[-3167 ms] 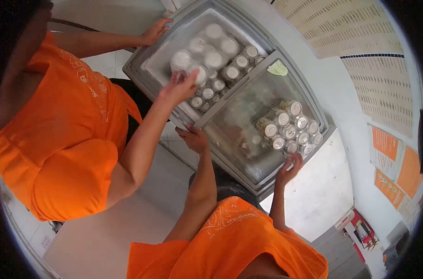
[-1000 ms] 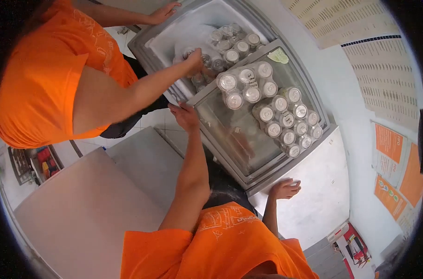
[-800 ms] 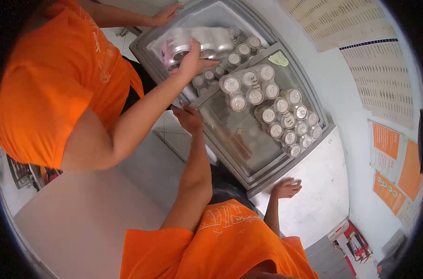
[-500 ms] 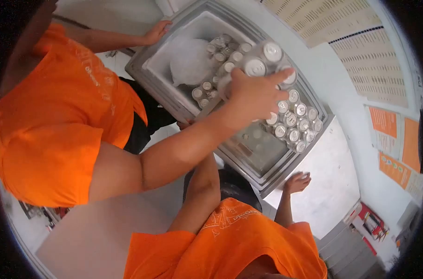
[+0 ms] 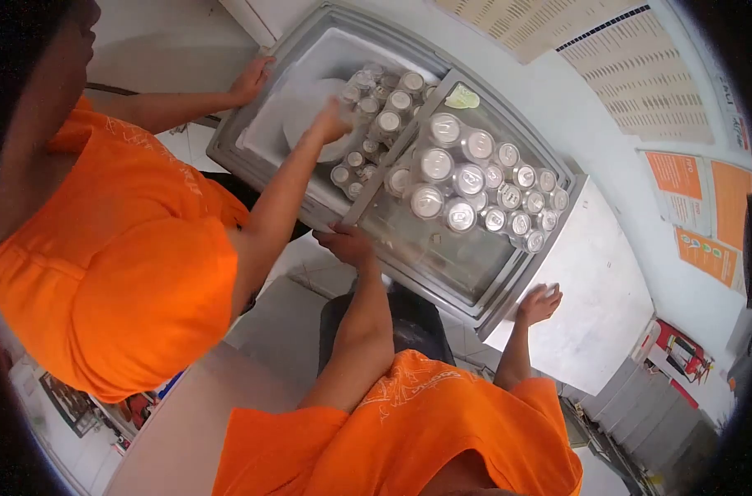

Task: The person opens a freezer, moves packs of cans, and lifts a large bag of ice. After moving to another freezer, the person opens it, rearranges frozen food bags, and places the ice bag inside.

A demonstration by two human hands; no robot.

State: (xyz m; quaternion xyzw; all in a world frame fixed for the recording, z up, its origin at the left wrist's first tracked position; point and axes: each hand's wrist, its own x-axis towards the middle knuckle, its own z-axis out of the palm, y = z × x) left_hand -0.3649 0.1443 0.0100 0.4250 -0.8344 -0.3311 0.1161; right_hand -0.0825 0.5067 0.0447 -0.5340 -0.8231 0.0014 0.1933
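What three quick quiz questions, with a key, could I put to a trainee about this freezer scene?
1. True or false: the drink cans on the glass lid all lie on their sides.

2. Where is the wearer's left hand?
a) On a wall poster
b) At the edge of the freezer
c) On top of a can

3. Fill in the blank: the colour of the wearer's shirt is ____.

Key: 1 false (they stand with their tops up); 2 b; 3 orange.
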